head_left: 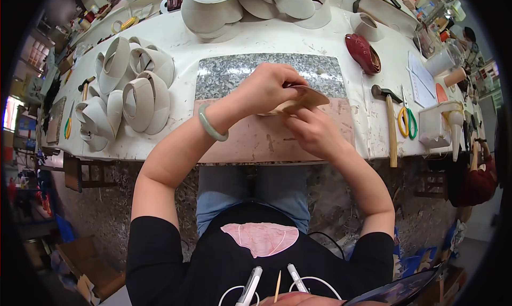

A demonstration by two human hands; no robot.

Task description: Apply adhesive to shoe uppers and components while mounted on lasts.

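Note:
My left hand (266,88) pinches the upper edge of a tan, curved piece of leather-like material (312,99), perhaps a shoe upper. Under it, my right hand (313,130) has its fingers curled against the lower edge of the same piece. Both hands hold it just above a speckled stone slab (224,68), whose near half is covered by a pinkish-brown sheet (240,140). Part of the piece and several fingertips are hidden behind my left hand. A pale green bangle (211,123) circles my left wrist.
Piles of off-white shoe uppers stand at the left (146,100) and far middle (213,12). Rightward are a dark red shoe (362,54), a hammer (392,124), scissors (408,122) and a white container (434,127) with a glue-stained bottle. Another person (474,178) sits far right.

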